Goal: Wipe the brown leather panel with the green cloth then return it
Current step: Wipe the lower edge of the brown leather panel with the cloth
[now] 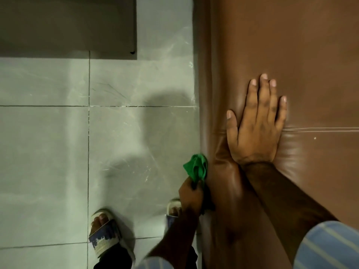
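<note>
The brown leather panel fills the right side of the view, with a seam running across it. My right hand lies flat on its top, fingers spread, holding nothing. My left hand is lower, beside the panel's side face, shut on the crumpled green cloth. The cloth presses against the panel's vertical side near the floor edge.
Grey floor tiles lie to the left. A dark mat or cabinet base sits at the top left. My two feet in sandals stand on the tiles close to the panel.
</note>
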Available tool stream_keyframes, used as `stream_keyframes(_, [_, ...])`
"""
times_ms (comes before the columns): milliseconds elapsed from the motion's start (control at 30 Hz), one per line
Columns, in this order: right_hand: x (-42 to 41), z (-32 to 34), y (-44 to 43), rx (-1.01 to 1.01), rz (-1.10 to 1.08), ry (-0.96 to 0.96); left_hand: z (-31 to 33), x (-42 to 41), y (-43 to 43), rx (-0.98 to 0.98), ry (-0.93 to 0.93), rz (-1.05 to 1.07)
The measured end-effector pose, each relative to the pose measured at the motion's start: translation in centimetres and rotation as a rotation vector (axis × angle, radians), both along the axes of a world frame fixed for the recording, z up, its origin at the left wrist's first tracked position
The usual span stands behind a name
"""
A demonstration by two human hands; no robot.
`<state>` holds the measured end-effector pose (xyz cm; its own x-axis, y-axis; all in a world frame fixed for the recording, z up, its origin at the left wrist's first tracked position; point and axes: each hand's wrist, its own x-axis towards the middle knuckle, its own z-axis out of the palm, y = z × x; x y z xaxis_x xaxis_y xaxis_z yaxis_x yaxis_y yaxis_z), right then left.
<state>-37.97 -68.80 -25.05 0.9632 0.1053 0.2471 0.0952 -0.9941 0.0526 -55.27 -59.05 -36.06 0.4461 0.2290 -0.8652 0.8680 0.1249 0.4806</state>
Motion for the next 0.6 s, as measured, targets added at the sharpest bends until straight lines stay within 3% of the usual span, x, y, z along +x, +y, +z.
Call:
stream_keyframes(100, [0.0,0.0,0.0,0.004,0.002,-0.012,-2.5,6.1,0.3,0.133,0.012,-0.155])
stream_keyframes(200, [0.0,-0.1,0.2,0.004,0.000,-0.025,-2.5,10.4,0.2,0.150,-0.072,-0.044])
stream_keyframes(300, [0.0,0.1,0.2,-0.004,-0.004,-0.030,0.3,5.8,-0.8,0.091,-0.188,0.136])
stream_keyframes(367, [0.0,0.1,0.2,-0.005,-0.006,-0.028,1.5,-0.3,-1.5,0.017,-0.174,0.146])
stream_keyframes(467, [0.0,0.1,0.3,-0.002,-0.010,-0.017,2.1,-6.6,-1.2,-0.016,-0.050,-0.018])
stream_keyframes(600, [0.0,0.2,0.2,-0.017,-0.009,-0.022,-1.3,-0.1,-0.2,0.129,0.062,-0.274])
